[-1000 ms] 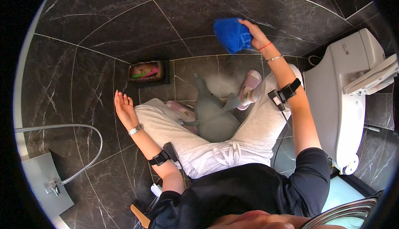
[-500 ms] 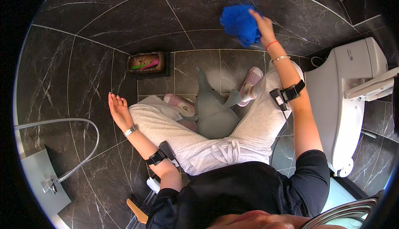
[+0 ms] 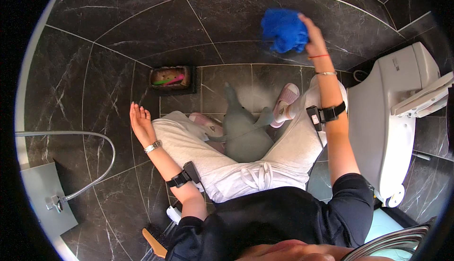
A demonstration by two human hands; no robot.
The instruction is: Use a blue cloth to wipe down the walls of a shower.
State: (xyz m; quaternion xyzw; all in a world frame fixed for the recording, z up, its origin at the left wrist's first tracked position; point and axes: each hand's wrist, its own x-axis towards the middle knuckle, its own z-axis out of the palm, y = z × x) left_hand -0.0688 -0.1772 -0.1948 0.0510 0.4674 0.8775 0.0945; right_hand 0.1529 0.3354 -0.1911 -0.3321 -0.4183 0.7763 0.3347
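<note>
A crumpled blue cloth (image 3: pixel 283 30) is pressed flat-on to the dark tiled wall (image 3: pixel 227 15) ahead of me. Its right side is gripped by my right hand (image 3: pixel 314 37), whose fingers partly hide behind the cloth. Over by my left knee, my left hand (image 3: pixel 142 123) is held out with its fingers stretched and nothing in them. Between my legs sits a grey plush toy (image 3: pixel 246 135) with a long snout and flippers, touched by neither hand.
A white toilet (image 3: pixel 378 123) stands close on my right. A dark box (image 3: pixel 172 79) with pink and green items sits on the floor ahead left. At left, a metal shower hose (image 3: pixel 106 166) curves from a grey wall plate. Brushes, one with a wooden handle (image 3: pixel 153 243), lie lower left.
My right hand and the blue cloth have shifted slightly to the right along the wall. The left hand keeps nearly the same pose; the whole view has shifted a little.
</note>
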